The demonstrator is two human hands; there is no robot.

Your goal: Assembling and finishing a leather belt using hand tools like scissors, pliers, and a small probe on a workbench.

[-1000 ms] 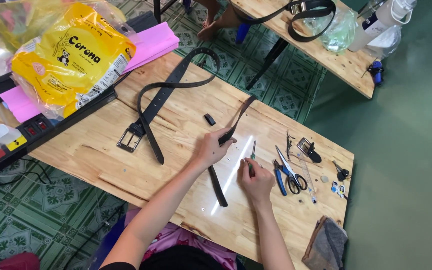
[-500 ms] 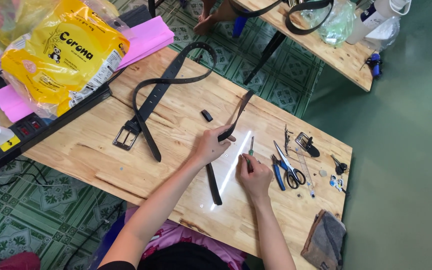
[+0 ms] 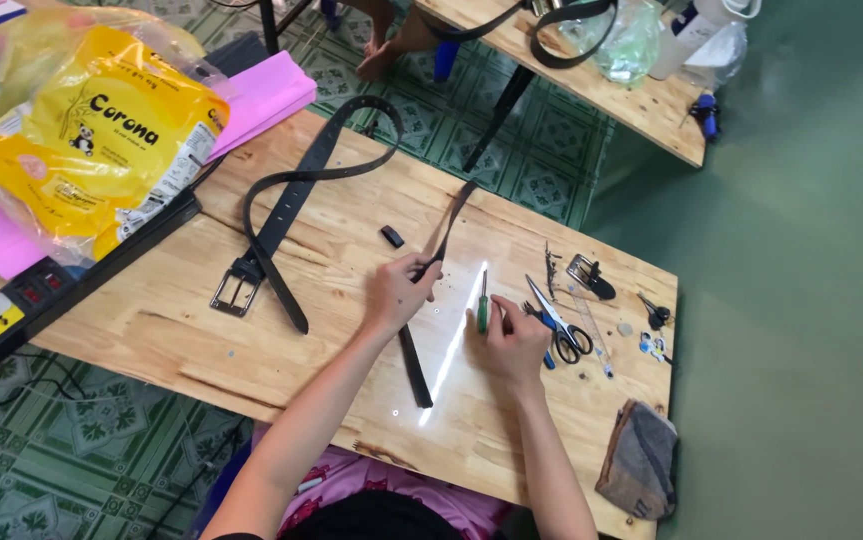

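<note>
Two hands at work on one black belt strap [image 3: 413, 345] on the wooden surface [image 3: 351, 400].
I see my left hand [image 3: 398, 290] pinching the strap where it lifts off the boards, grip closed on it; my right hand [image 3: 513, 338] holds a green-handled screwdriver [image 3: 482, 305] upright just beside. That strap carries no buckle yet, while a finished buckled belt [image 3: 281, 215] lies to the left; a loose buckle [image 3: 585, 274] and blue scissors [image 3: 554, 322] wait nearby. Green patterned tile floor [image 3: 81, 430], second bench behind.

A pale wooden table [image 3: 281, 360] is covered with two black belts [image 3: 296, 190], blue-handled scissors [image 3: 556, 325], a metal buckle [image 3: 584, 273] and a folded grey cloth [image 3: 639, 470].
</note>
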